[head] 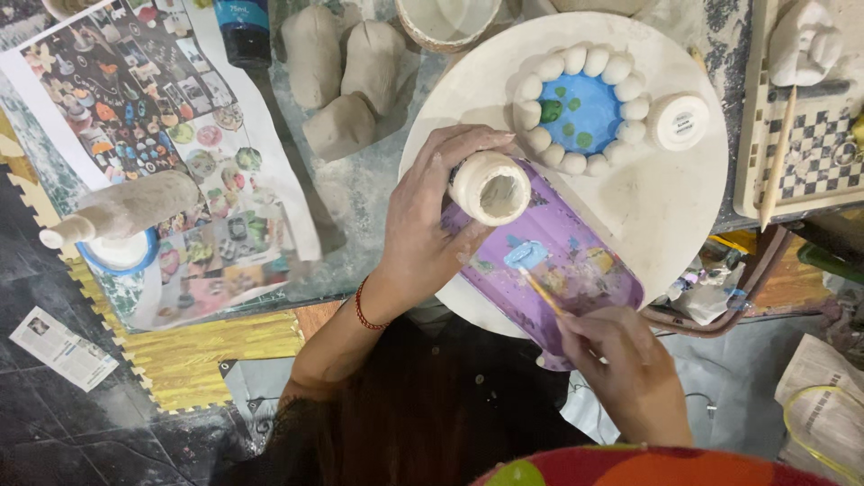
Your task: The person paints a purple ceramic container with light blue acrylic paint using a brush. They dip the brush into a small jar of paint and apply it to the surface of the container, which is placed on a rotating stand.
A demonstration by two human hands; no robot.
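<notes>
Paint jar steadied in one hand, brush loaded by the other over a purple palette.

At the far left a clay-smeared rolling pin [121,209] lies across a printed picture sheet [153,108], with grey clay lumps [342,81] parked beyond it on the bench [360,193]. The left hand [430,216] wraps closed around a small open white paint jar [490,186], tilting its mouth toward the camera, likely for easy reach. Under it, the purple palette [558,270], blotched with blue and yellow, rests on a round white board [666,198]. The right hand [621,364] pinches a thin orange-handled brush [540,292], its tip at a blue patch. Behind sits a clay dish [580,110], bead-rimmed, blue inside with green spots, a white jar lid [679,121] just beside it.
</notes>
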